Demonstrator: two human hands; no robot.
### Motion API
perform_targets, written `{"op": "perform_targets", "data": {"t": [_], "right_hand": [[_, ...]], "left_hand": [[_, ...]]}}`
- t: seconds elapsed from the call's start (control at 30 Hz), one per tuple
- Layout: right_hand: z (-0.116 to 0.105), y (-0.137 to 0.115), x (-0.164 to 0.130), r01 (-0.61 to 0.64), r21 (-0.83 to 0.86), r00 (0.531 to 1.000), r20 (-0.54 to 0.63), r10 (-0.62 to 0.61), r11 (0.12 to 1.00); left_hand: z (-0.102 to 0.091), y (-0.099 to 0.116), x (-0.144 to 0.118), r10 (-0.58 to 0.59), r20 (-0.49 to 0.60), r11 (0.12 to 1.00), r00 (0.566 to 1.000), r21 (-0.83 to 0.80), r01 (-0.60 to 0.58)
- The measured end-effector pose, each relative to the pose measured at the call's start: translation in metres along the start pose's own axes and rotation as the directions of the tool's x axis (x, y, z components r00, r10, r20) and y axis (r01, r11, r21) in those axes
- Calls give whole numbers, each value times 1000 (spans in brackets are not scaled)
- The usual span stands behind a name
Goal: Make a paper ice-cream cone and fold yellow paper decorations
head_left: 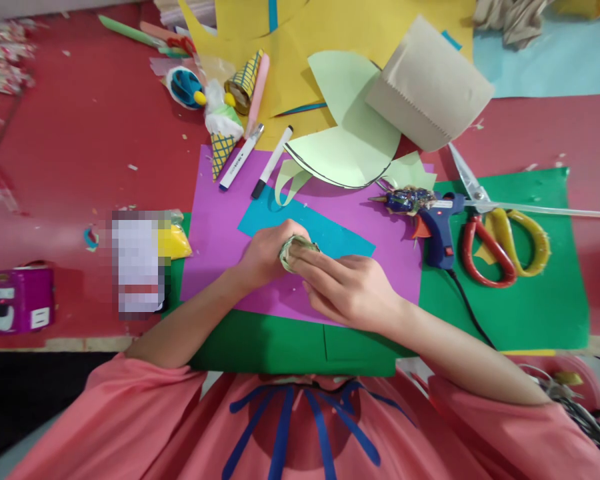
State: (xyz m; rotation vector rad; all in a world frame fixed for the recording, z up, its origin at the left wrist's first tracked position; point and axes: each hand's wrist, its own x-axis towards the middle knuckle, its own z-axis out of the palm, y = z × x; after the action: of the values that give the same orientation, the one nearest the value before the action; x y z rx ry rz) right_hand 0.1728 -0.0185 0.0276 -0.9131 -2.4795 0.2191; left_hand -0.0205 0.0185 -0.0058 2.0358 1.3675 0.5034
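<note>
Holding small, greenish, patterned paper roll (284,259) in L hand (266,253), w/ grip closed round its outside. Poking straight fingers of R hand (357,287) into its open mouth; can't tell if pinching. Judged approx. mid-way: already rolled to shape, prob. unfinished at mouth; can't see far end. Working over flat purple paper sheet (205,280), w/ flat blue paper piece (335,232) just beyond grip. Beyond & L of grip, note yellow, blue-checked cone (222,151) filled w/ green-and-white stuff, looking near done. Directly L, see clear plastic packet (177,243) w/ yellow contents. Past filled cone, see hollow yellow, blue-lined cone (249,75), seemingly w/o topping. R of grip, note blue plastic glue gun (439,233) w/ clear glue stick (540,209) in back. Farthest R, back toward body, see round pink basin (580,365) w/ tangled cables (593,430) inside.
</note>
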Motion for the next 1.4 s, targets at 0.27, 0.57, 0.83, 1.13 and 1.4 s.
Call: {"op": "perform_targets", "data": {"t": [0.27,0.57,0.83,1.13,1.4], "right_hand": [[4,0,-2,-31,26,1000,-2,31,999],[3,5,-2,5,108,989,-147,11,994],[5,3,-3,-90,275,996,31,84,957],[3,-1,0,-203,95,935,314,164,975],[5,1,-2,-205,93,952,251,176,974]], "left_hand": [[0,-2,1,82,4,997,997,-13,-82],[-3,-1,-1,186,-33,982,982,41,-184],[2,-6,0,146,-49,989,988,46,-144],[13,-23,2,330,-214,944,919,90,-317],[10,-11,3,437,-278,899,855,94,-429]]}}
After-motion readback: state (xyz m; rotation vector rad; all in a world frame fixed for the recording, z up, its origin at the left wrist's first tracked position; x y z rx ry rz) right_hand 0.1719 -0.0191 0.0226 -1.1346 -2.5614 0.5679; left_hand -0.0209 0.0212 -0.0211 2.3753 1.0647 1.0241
